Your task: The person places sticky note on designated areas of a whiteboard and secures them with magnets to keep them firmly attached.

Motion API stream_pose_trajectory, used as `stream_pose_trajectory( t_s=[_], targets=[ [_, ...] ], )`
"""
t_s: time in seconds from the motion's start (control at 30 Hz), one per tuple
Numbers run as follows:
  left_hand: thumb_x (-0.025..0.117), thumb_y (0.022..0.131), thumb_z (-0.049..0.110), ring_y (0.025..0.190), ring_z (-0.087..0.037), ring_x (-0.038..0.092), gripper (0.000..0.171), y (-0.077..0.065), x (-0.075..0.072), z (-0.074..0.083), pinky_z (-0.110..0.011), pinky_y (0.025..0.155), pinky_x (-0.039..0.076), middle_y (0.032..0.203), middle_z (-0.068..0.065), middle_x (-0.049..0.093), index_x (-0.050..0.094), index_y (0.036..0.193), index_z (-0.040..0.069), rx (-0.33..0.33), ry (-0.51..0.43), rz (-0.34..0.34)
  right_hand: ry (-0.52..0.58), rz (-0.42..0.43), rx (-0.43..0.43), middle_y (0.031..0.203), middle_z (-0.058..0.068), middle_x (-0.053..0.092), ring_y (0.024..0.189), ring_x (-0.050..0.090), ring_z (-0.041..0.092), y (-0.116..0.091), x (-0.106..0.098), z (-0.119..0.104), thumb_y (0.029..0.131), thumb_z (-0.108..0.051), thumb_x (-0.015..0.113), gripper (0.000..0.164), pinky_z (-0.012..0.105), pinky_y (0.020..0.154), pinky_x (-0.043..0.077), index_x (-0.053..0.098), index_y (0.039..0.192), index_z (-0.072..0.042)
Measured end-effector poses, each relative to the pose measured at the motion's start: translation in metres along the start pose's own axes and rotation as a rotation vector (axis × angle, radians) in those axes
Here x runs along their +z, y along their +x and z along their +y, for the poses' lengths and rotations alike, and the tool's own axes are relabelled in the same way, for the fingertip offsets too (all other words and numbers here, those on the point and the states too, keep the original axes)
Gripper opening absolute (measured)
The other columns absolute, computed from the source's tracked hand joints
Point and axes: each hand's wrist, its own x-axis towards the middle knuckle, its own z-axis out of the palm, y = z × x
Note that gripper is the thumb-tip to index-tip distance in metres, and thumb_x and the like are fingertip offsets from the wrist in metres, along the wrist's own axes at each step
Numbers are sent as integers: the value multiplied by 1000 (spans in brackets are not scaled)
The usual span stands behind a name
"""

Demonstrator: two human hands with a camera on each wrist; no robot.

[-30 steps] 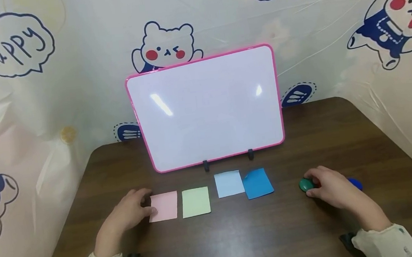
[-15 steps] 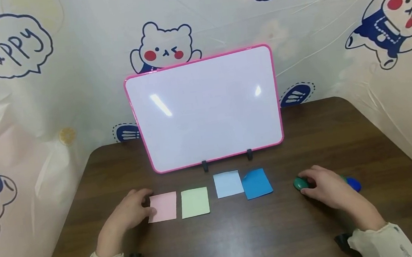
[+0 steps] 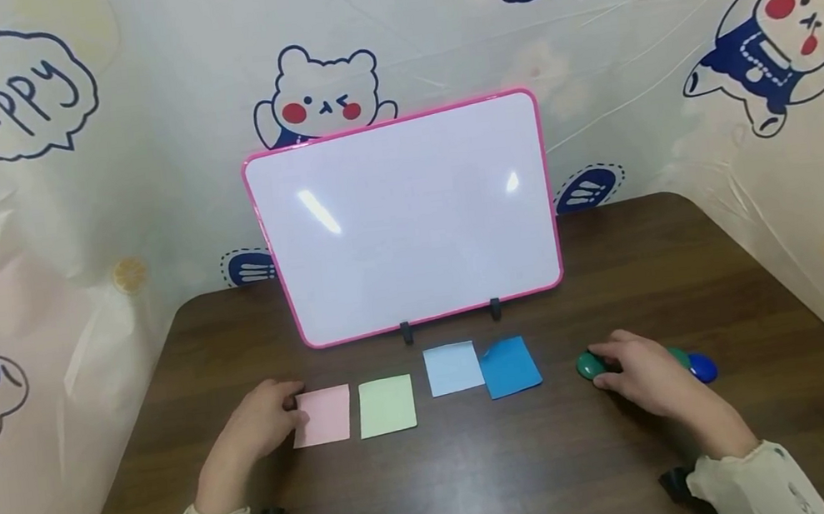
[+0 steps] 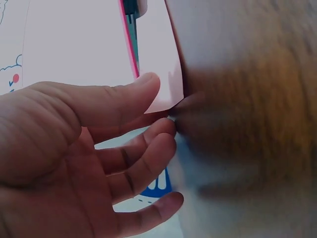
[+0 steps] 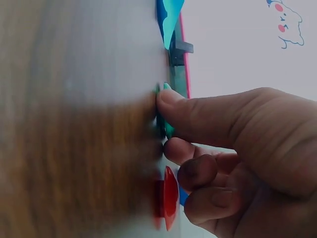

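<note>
In the head view, my left hand (image 3: 259, 420) is at the left edge of a pink sticky note (image 3: 323, 415) lying on the table. The left wrist view shows the thumb (image 4: 148, 87) on the note's face and the index finger behind it, pinching the edge. To the right lie a pale green note (image 3: 387, 406), a light blue note (image 3: 454, 368) and a darker blue note (image 3: 511, 366). My right hand (image 3: 647, 379) pinches a round green magnet (image 3: 591, 365) by its rim, low at the tabletop. Beneath that hand, a red magnet (image 5: 170, 198) shows in the right wrist view.
A pink-framed whiteboard (image 3: 408, 215) stands tilted back on black feet (image 3: 495, 308) behind the notes. Beside my right wrist sit a second green magnet (image 3: 679, 358) and a blue magnet (image 3: 703, 367). A patterned curtain (image 3: 162, 107) hangs behind the brown table (image 3: 466, 486).
My right hand has shifted slightly left with the green magnet, uncovering more of the second green magnet and the blue one. My left hand stays at the pink note. The head view has drifted a little.
</note>
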Motion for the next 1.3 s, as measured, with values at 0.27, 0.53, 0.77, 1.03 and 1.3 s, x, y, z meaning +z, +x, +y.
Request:
stream_pose_trajectory(
  t_s=[0.27,0.53,0.77,1.03,1.3],
  targets=[
    [72,91,5,82,-28,57,20,0,2,-3,-47,75,54,96,-12,67,73,111,1,-43,-41,55,26,-19,17,92,2,55,76,50,18,3,-1,-6,89,-16,78,45,33,67,45,66,127,5],
    [69,94,9,82,-27,57,7,0,1,-6,-49,75,54,96,-9,68,75,99,8,-32,-72,97,15,-41,33,93,2,55,77,50,19,5,-3,-8,89,-18,78,45,36,68,48,66,126,4],
    [72,93,12,82,-26,57,9,3,2,-5,-47,75,55,95,-8,66,73,102,9,-17,-69,88,15,-35,37,93,3,56,77,51,19,2,-4,-7,89,-18,79,45,36,68,48,66,125,5],
    [72,93,11,77,-25,54,4,3,1,-5,-39,67,52,87,-6,63,71,97,9,-25,-79,86,27,-53,63,97,5,58,80,53,20,2,-4,-7,89,-19,79,45,41,72,52,66,125,5],
    [69,96,12,83,-26,56,7,1,-5,-5,-42,73,52,95,-7,65,70,102,11,8,-108,101,26,-69,80,96,5,58,81,53,20,2,-2,-8,88,-19,80,46,41,73,53,66,126,4]
  ],
)
